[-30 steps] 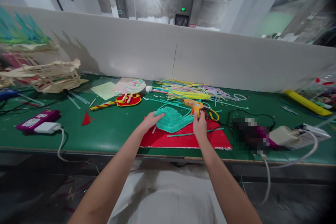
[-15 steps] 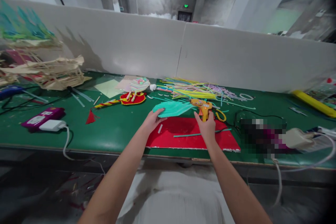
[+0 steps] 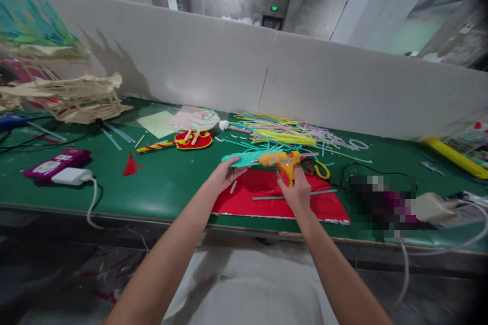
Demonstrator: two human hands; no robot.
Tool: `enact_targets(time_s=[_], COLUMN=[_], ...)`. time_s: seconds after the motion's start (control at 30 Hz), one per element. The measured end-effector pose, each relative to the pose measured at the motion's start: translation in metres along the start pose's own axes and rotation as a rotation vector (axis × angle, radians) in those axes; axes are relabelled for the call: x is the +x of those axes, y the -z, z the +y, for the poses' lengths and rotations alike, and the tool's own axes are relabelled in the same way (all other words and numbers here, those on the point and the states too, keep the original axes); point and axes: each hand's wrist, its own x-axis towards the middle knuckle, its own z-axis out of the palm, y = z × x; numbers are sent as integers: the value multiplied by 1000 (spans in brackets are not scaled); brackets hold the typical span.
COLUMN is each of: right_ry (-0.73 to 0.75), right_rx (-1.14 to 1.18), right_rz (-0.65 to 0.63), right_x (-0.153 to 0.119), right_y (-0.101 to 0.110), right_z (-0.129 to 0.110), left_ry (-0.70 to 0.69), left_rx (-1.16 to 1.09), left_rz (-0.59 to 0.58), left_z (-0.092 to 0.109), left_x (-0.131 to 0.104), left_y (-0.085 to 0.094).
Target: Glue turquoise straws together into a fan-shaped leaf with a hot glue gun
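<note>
My left hand (image 3: 224, 175) is closed on the left end of a turquoise ribbed piece (image 3: 241, 156), thumb on top, held just above a red board (image 3: 244, 203). My right hand (image 3: 298, 190) grips the handle of a yellow-orange hot glue gun (image 3: 280, 160). The gun's nozzle points left and lies over the turquoise piece, close to my left fingers; whether it touches cannot be told. A turquoise strip (image 3: 274, 197) and a short whitish stick (image 3: 233, 187) lie on the red board. Behind my right hand are yellow-handled scissors (image 3: 322, 169).
Loose coloured pipe cleaners (image 3: 282, 132) are heaped at the back. A red and yellow tasselled craft piece (image 3: 168, 146) and a striped ornament (image 3: 205, 121) lie left of centre. A purple power strip (image 3: 57, 166) with a white plug sits left. A yellow bar (image 3: 453, 157) lies right.
My right hand has brought the glue gun left and slightly down, so its nozzle now lies over the turquoise piece. The left hand keeps its hold. The view has shifted slightly.
</note>
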Motion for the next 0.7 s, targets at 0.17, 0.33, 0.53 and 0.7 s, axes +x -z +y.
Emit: enact_targets(time_s=[0.17, 0.33, 0.53, 0.7], right_ry=[68, 97, 96, 67], right_rx=[-42, -50, -34, -8], right_rz=[-14, 22, 1, -34], right_x=[-4, -6, -5, -7], right_y=[-1, -3, -2, -3], right_z=[-1, 1, 0, 2], left_ry=[6, 7, -3, 3], left_rx=[-9, -7, 16, 24], left_rz=[-20, -36, -34, -30], left_z=[-1, -2, -3, -2], left_x=[1, 1, 4, 3], left_y=[1, 2, 3, 2])
